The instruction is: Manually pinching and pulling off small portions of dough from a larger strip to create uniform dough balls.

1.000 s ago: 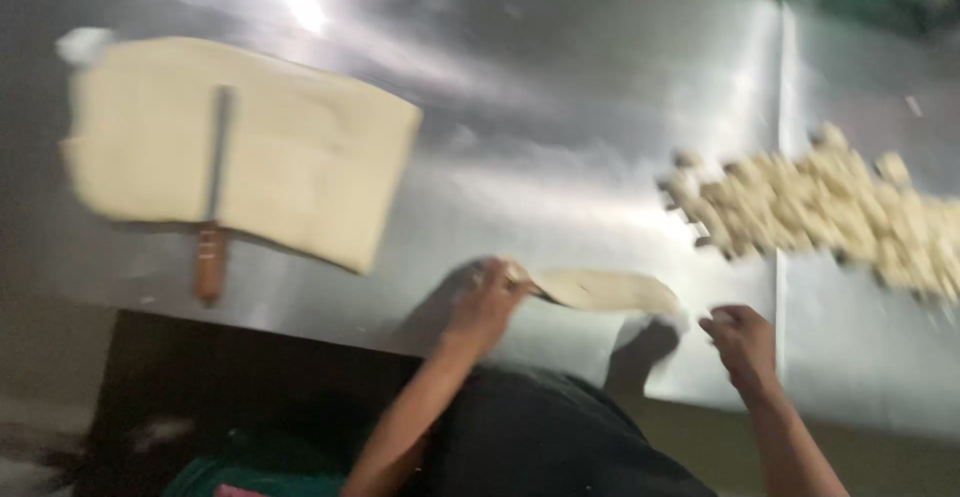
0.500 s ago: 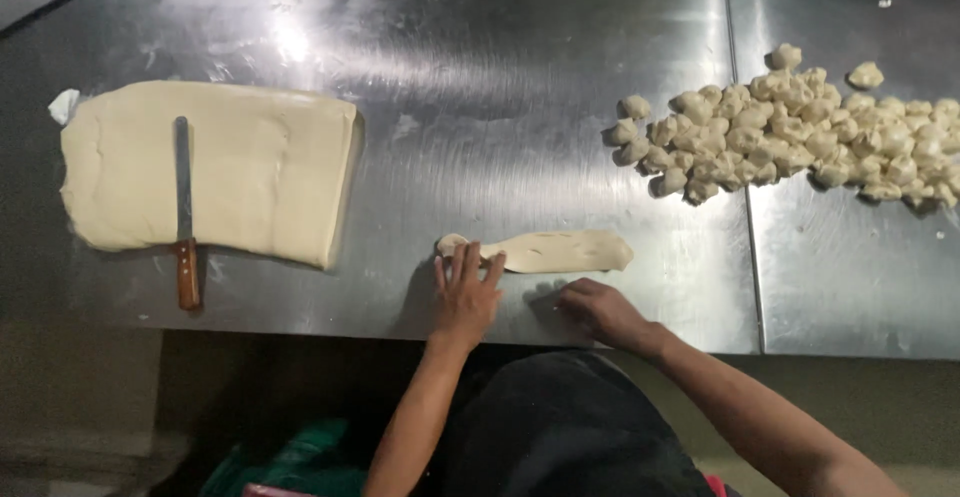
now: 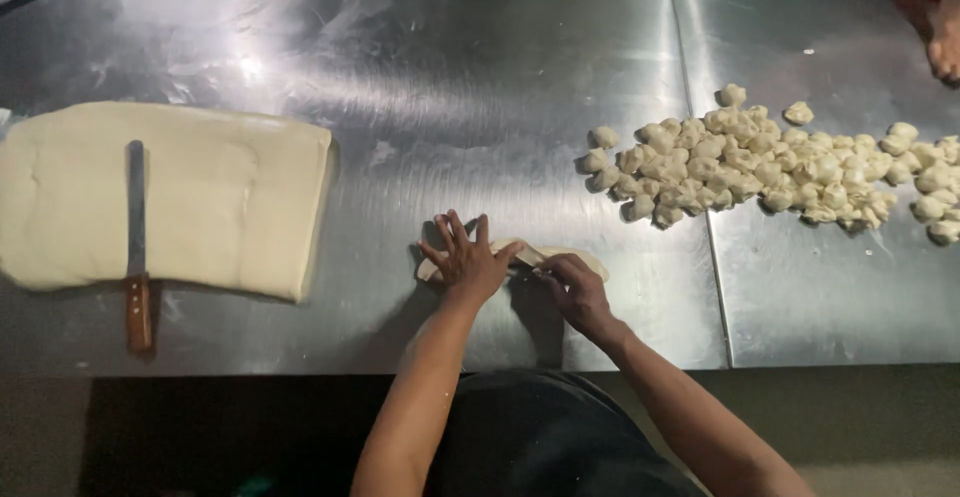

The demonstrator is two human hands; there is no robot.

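A pale, flattened dough strip lies near the table's front edge.

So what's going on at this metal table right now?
A person is working a small strip of dough on a steel table. The left hand lies flat on it, fingers spread; the right hand pinches its edge. To the left lies a big slab of dough with a wooden-handled knife resting on it. To the right sits a heap of small dough pieces.
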